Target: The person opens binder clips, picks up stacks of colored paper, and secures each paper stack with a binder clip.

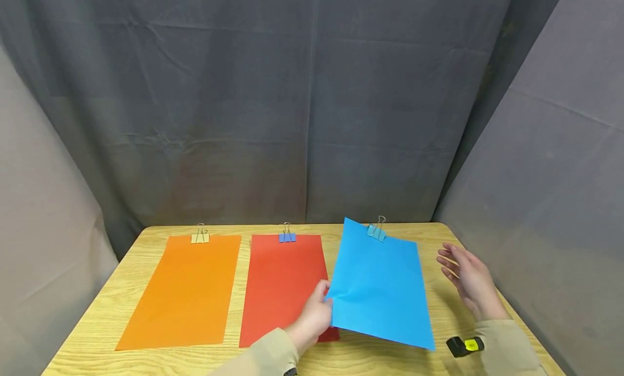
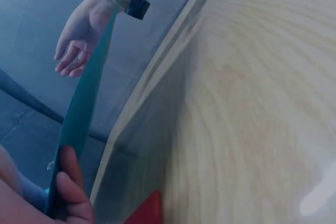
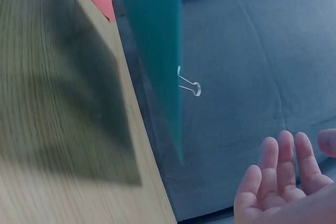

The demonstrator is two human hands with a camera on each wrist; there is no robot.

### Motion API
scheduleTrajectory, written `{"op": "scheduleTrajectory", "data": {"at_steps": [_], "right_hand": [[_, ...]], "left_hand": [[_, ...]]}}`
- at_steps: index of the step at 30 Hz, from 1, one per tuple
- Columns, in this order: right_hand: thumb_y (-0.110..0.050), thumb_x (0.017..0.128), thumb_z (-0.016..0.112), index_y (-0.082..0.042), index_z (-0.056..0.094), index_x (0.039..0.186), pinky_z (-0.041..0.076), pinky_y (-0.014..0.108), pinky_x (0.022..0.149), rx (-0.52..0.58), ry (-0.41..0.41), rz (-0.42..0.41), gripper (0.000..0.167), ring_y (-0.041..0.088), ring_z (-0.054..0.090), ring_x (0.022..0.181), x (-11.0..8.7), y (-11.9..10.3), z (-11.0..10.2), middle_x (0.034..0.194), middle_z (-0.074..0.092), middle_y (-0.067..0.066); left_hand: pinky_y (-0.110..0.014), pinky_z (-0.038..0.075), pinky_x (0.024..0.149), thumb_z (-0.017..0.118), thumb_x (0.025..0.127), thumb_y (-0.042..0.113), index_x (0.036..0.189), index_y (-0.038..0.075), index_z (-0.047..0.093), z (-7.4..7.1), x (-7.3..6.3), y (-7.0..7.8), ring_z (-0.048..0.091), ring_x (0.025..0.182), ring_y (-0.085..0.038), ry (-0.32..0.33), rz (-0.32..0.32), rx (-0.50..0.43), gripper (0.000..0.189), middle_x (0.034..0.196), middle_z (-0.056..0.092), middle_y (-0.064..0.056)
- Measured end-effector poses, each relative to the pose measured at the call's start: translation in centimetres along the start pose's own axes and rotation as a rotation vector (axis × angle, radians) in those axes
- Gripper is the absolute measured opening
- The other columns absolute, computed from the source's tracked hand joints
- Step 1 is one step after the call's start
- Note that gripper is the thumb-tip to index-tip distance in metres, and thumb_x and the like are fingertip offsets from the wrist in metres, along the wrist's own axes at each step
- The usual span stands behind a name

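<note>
An orange sheet [image 1: 182, 292] and a red sheet [image 1: 283, 284] lay side by side on a light wooden table [image 1: 97, 332], each held at its far edge by a binder clip: a pale one [image 1: 200, 235] on the orange, a blue one [image 1: 287, 234] on the red. Dark grey curtains [image 1: 292, 105] hung behind.

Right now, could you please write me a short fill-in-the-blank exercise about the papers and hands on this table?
1. The left hand pinches the edge of the ____ sheet.
2. The right hand is open and holds ____.
3. The red sheet lies between the blue sheet and the ____ sheet.
4. Each sheet carries a binder ____ at its far edge.

Missing words: blue; nothing; orange; clip
</note>
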State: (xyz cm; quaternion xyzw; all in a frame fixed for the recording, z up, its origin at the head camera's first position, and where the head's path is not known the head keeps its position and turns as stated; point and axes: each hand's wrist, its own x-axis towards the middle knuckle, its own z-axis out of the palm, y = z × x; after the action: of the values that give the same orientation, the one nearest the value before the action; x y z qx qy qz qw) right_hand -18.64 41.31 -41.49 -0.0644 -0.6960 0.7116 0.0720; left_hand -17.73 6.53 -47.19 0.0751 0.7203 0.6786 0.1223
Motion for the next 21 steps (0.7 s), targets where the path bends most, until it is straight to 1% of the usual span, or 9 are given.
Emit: {"op": "scheduleTrajectory", "data": {"at_steps": [3,6,8,9,12,13,17,19,21], "right_hand": [[-0.042,0.109,0.047,-0.032,0.058,0.125,0.051,0.014,0.086,-0.005,0.002,-0.003,0.022,-0.005,0.065,0.103,-0.1,0.0,-0.2,0.109,0.066,-0.023],[-0.043,0.109,0.047,-0.031,0.058,0.126,0.051,0.014,0.086,-0.001,0.007,-0.005,0.023,-0.005,0.065,0.103,-0.1,0.1,-0.3,0.111,0.065,-0.021],[-0.043,0.109,0.048,-0.031,0.058,0.125,0.051,0.014,0.086,0.005,0.008,-0.005,0.023,-0.005,0.065,0.103,-0.1,0.1,-0.4,0.112,0.065,-0.021],[-0.042,0.109,0.047,-0.031,0.058,0.126,0.051,0.014,0.086,0.005,0.007,-0.004,0.023,-0.005,0.064,0.103,-0.1,0.2,-0.4,0.111,0.065,-0.021],[-0.042,0.109,0.047,-0.032,0.059,0.124,0.051,0.014,0.086,0.013,0.003,0.003,0.022,-0.004,0.065,0.103,0.0,0.2,-0.4,0.11,0.066,-0.021],[-0.041,0.109,0.047,-0.032,0.059,0.124,0.052,0.015,0.086,0.016,0.0,0.006,0.021,-0.004,0.065,0.103,0.0,0.2,-0.4,0.11,0.066,-0.021],[-0.041,0.109,0.048,-0.033,0.06,0.122,0.051,0.015,0.086,0.023,-0.003,0.014,0.02,-0.003,0.065,0.103,0.0,0.2,-0.3,0.11,0.066,-0.02],[-0.041,0.109,0.048,-0.033,0.06,0.123,0.051,0.016,0.086,0.022,-0.004,0.017,0.02,-0.003,0.065,0.103,0.0,0.3,-0.3,0.11,0.066,-0.021],[-0.04,0.109,0.047,-0.033,0.06,0.123,0.051,0.016,0.086,0.02,-0.004,0.018,0.02,-0.003,0.065,0.104,0.1,0.3,-0.3,0.109,0.066,-0.021]], "left_hand": [[-0.032,0.042,0.076,0.039,0.103,-0.003,0.125,0.003,0.049,0.7,0.1,-0.3,0.049,0.078,-0.023,0.046,-0.006,0.05,0.024,0.112,0.056,-0.02],[-0.045,0.046,0.092,0.04,0.103,-0.003,0.127,0.004,0.049,1.4,0.2,-0.4,0.056,0.105,-0.035,0.079,-0.031,0.069,0.026,0.134,0.052,-0.028],[-0.055,0.044,0.101,0.04,0.103,-0.004,0.129,0.001,0.049,1.8,0.2,-0.3,0.052,0.125,-0.044,0.092,-0.032,0.079,0.028,0.145,0.047,-0.031],[-0.057,0.042,0.105,0.041,0.103,-0.005,0.129,0.002,0.049,2.0,0.2,-0.4,0.047,0.132,-0.044,0.098,-0.039,0.082,0.028,0.146,0.046,-0.031],[-0.051,0.044,0.1,0.041,0.103,-0.005,0.128,0.002,0.05,2.3,0.2,-0.6,0.05,0.125,-0.042,0.105,-0.048,0.074,0.028,0.144,0.046,-0.031],[-0.048,0.046,0.093,0.04,0.103,-0.005,0.129,0.001,0.049,2.4,0.2,-0.7,0.054,0.115,-0.041,0.104,-0.051,0.066,0.028,0.143,0.046,-0.032],[-0.034,0.038,0.068,0.039,0.104,-0.004,0.133,-0.003,0.046,2.8,0.3,-1.1,0.05,0.093,-0.034,0.101,-0.054,0.043,0.03,0.139,0.046,-0.034],[-0.032,0.033,0.06,0.039,0.105,-0.004,0.137,-0.005,0.042,3.0,0.3,-1.3,0.049,0.085,-0.033,0.098,-0.067,0.024,0.032,0.138,0.046,-0.036],[-0.03,0.033,0.058,0.039,0.104,-0.003,0.137,-0.006,0.041,3.3,0.5,-1.4,0.049,0.086,-0.032,0.104,-0.082,0.014,0.032,0.133,0.047,-0.034]]}}
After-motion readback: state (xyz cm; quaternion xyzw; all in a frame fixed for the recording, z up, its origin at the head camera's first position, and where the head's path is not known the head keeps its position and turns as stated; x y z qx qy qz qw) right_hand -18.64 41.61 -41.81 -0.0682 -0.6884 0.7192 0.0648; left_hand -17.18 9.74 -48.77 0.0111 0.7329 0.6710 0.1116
